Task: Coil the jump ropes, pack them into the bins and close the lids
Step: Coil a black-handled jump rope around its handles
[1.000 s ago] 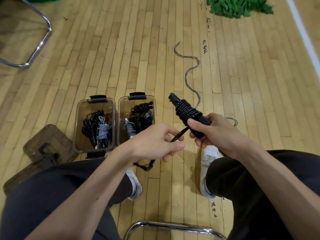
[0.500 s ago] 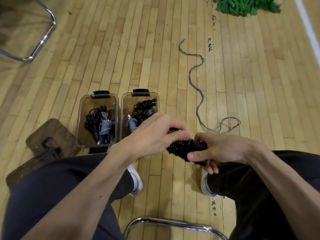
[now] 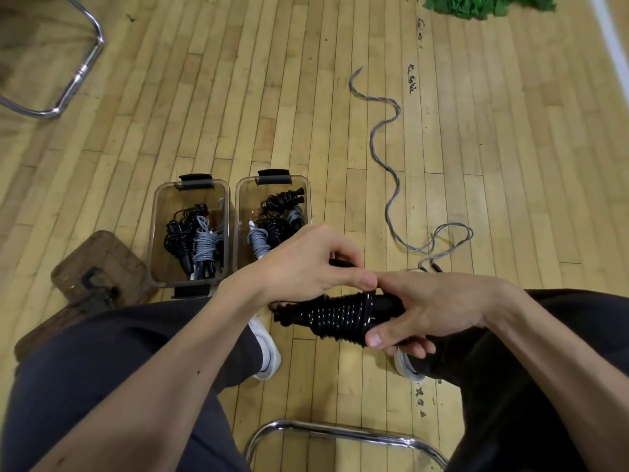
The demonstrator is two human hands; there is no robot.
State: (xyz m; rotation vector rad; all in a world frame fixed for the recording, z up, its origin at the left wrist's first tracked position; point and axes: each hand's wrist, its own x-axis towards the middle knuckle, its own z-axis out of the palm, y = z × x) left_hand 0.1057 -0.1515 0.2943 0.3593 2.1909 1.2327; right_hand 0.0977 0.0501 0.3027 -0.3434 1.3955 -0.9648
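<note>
I hold a black jump rope wound into a tight coil round its handles, lying crosswise above my knees. My right hand grips the handle end of it. My left hand curls over the coil's upper side, fingertips pinching the rope's loose end near my right index finger. Two clear open bins stand side by side on the wood floor: the left bin and the right bin, each with coiled black and grey ropes inside. A grey rope lies uncoiled on the floor to the right.
Two brown lids are stacked left of the bins. A chrome chair frame stands at the far left, another chrome bar at the bottom. Green fabric lies at the top right. My white shoes rest below the coil.
The coil has come down from upright in front of me to lying crosswise over my knees. My left hand moved from the rope's tail onto the coil.
</note>
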